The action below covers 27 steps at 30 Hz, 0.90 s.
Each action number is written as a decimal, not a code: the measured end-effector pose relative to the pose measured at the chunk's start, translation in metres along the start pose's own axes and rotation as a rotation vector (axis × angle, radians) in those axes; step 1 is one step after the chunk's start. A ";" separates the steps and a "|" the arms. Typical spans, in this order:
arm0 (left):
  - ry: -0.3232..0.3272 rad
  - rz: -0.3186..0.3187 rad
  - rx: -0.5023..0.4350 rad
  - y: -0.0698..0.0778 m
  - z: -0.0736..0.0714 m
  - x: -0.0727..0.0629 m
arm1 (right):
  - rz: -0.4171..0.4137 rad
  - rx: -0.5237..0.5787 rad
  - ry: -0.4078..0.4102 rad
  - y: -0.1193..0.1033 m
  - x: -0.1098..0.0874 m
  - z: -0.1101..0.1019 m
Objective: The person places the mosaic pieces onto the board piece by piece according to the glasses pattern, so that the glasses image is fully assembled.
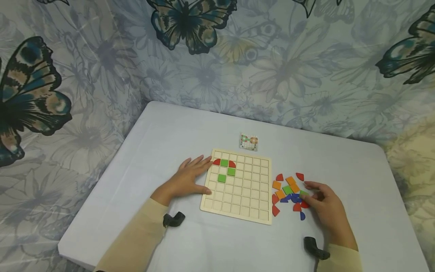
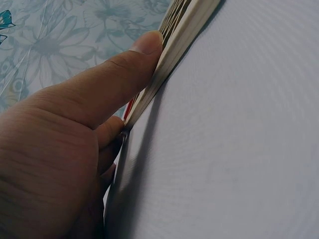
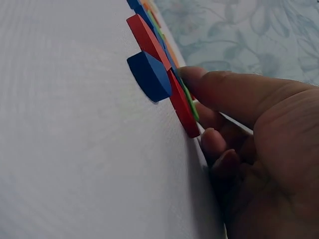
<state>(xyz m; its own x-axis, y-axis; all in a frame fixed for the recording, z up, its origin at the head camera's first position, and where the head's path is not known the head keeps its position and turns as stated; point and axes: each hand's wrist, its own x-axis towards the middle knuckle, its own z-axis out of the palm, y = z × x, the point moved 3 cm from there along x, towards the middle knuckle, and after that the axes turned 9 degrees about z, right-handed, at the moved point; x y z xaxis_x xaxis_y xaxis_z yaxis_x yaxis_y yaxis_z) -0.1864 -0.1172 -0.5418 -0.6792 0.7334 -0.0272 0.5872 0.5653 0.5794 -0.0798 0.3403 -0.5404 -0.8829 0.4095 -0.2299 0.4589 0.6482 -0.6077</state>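
Observation:
My left hand (image 1: 187, 177) lies with spread fingers at the left edge of a pale wooden grid board (image 1: 238, 217); its thumb (image 2: 147, 45) rests on the board's rim. On the board sit a red quarter-circle (image 1: 216, 161), a green square (image 1: 224, 163), a second red quarter-circle and two more green squares. Right of the board, my right hand (image 1: 327, 207) reaches into a loose heap of flat pieces. The right thumb touches a green square tile (image 1: 303, 193) at the heap's right side, while the index finger stands apart from it. Red pieces and a blue piece (image 3: 149, 77) lie beside that thumb.
A small pattern card (image 1: 249, 142) lies behind the board. The heap holds orange squares (image 1: 276, 184), blue pieces (image 1: 295, 197) and red quarter-circles (image 1: 279, 177). The white table (image 1: 217, 245) backs onto butterfly-print cloth. A black wrist mount (image 1: 174, 219) sticks out beside each sleeve.

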 end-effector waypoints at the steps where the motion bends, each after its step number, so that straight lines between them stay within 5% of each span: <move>1: 0.000 0.001 0.001 0.000 0.000 0.000 | -0.008 -0.007 0.000 -0.001 0.000 0.000; 27: 0.002 0.005 -0.006 -0.001 0.001 0.000 | 0.099 -0.006 0.058 -0.001 0.000 0.002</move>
<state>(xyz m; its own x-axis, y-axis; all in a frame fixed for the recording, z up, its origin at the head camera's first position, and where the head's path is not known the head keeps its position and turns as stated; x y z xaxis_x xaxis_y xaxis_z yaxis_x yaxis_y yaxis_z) -0.1870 -0.1173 -0.5429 -0.6774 0.7353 -0.0223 0.5878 0.5593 0.5846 -0.0808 0.3380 -0.5411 -0.8262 0.5076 -0.2442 0.5440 0.6065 -0.5798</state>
